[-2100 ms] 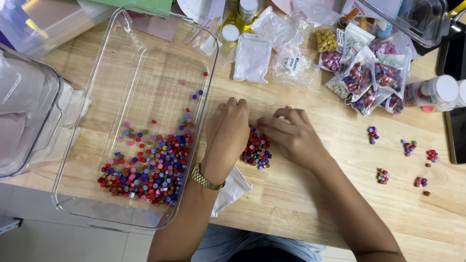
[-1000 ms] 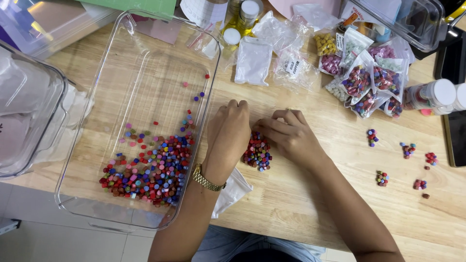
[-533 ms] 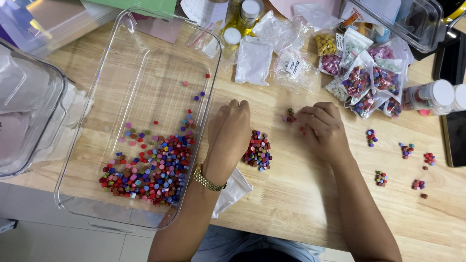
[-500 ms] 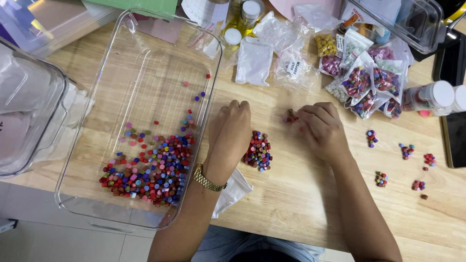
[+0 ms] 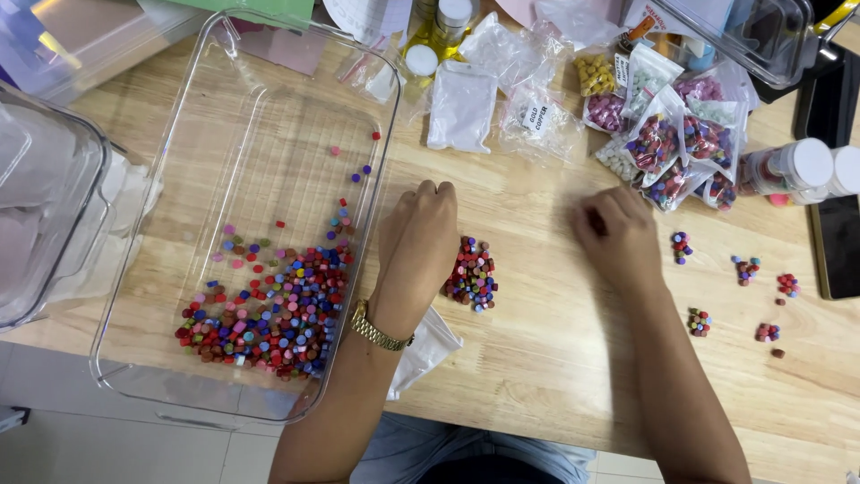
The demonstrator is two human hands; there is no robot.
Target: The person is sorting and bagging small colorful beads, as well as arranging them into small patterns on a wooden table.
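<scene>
A small heap of multicoloured beads (image 5: 472, 273) lies on the wooden table (image 5: 537, 358). My left hand (image 5: 419, 235) rests beside it on the left, fingers curled, palm down. My right hand (image 5: 618, 233) is further right, fingers curled under; whether it holds beads is hidden. Just right of that hand sits a tiny bead cluster (image 5: 682, 246), with several more small clusters (image 5: 745, 268) beyond. A clear plastic tray (image 5: 233, 108) at the left holds a large pile of mixed beads (image 5: 269, 309) at its near end.
Small plastic bags of beads (image 5: 667, 148) and empty bags (image 5: 461, 103) lie along the far side. White-capped bottles (image 5: 797, 166) and a dark phone (image 5: 840, 242) stand at the right. A clear lidded box (image 5: 40, 206) sits at the far left. A white bag (image 5: 425, 345) lies under my left forearm.
My right hand has moved away from the bead heap toward the right, now near the small clusters. My left hand has stayed beside the heap.
</scene>
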